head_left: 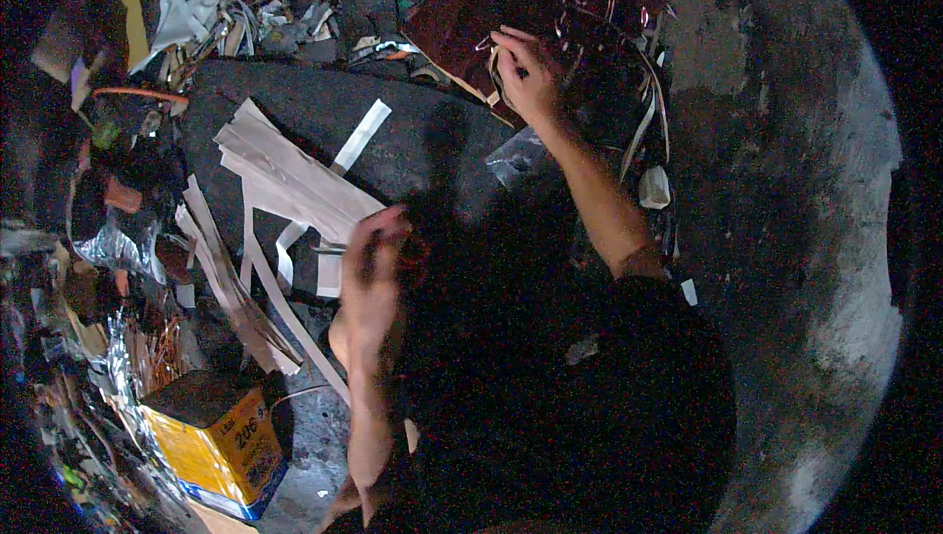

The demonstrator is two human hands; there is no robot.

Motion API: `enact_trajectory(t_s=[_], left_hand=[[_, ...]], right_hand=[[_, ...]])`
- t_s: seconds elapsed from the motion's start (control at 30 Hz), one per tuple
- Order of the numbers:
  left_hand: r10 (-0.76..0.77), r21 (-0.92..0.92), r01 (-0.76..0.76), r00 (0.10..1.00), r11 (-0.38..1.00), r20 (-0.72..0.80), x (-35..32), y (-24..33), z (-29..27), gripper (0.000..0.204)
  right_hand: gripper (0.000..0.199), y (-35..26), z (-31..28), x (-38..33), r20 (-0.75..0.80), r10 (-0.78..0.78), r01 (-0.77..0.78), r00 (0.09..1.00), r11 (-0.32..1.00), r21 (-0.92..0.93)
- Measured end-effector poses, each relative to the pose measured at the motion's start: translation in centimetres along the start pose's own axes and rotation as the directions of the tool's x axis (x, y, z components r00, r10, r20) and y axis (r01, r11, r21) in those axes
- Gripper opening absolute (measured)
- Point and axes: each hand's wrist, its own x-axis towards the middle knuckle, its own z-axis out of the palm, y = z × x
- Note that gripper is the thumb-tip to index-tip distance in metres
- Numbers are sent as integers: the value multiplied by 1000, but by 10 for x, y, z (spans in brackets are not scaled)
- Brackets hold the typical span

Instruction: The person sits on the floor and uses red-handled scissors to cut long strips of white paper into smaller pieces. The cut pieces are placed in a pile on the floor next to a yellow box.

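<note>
My left hand (378,244) is slightly blurred, its fingers curled, at the near right end of a stack of flat pale strips (295,170). Whether it grips the strips or something dark in the palm cannot be made out. My right hand (528,72) reaches farther off, over a dark reddish sheet (467,13). Its thumb and fingers are bent together beside a thin looped strand, and what they hold is too small to name. More narrow pale strips (231,283) lie loose to the left of my left hand, on a dark rounded surface (422,141).
A yellow and blue box (221,446) with a dark top stands at the near left. Mixed scraps, wires and crumpled plastic (123,244) pile up along the left and far sides. A small clear plastic piece (518,156) lies below my right hand. A worn grey surface (786,239) stretches along the right.
</note>
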Motion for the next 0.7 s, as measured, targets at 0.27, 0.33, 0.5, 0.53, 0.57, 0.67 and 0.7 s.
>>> enact_trajectory(t_s=[0.27, 0.33, 0.5, 0.53, 0.57, 0.67, 0.7], left_hand=[[291, 153, -306, 950, 940, 115, 96, -93, 110, 55], [353, 1, -358, 922, 934, 160, 94, -80, 129, 58], [-6, -283, 76, 971, 956, 241, 116, -163, 94, 46], [-200, -342, 275, 950, 899, 240, 103, -143, 91, 42], [-380, -403, 435, 900, 805, 213, 98, -132, 78, 38], [-72, 42, 64, 973, 997, 221, 107, -159, 62, 28], [-394, -283, 446, 891, 849, 224, 105, -155, 65, 25]], right_hand=[[20, -45, -53, 12, 349, -23, 24, 937, 1000, 0], [22, -33, -62, -4, 499, -76, 108, 863, 994, -36], [27, -61, -35, -47, 637, 66, -174, 768, 979, 109], [26, -46, -37, -68, 571, 272, -378, 775, 923, 75], [25, -36, -31, -87, 511, 444, -557, 736, 826, 86], [19, -38, -32, -115, 424, 580, -650, 695, 759, 28], [18, -30, -30, -130, 431, 541, -592, 723, 805, -17]])
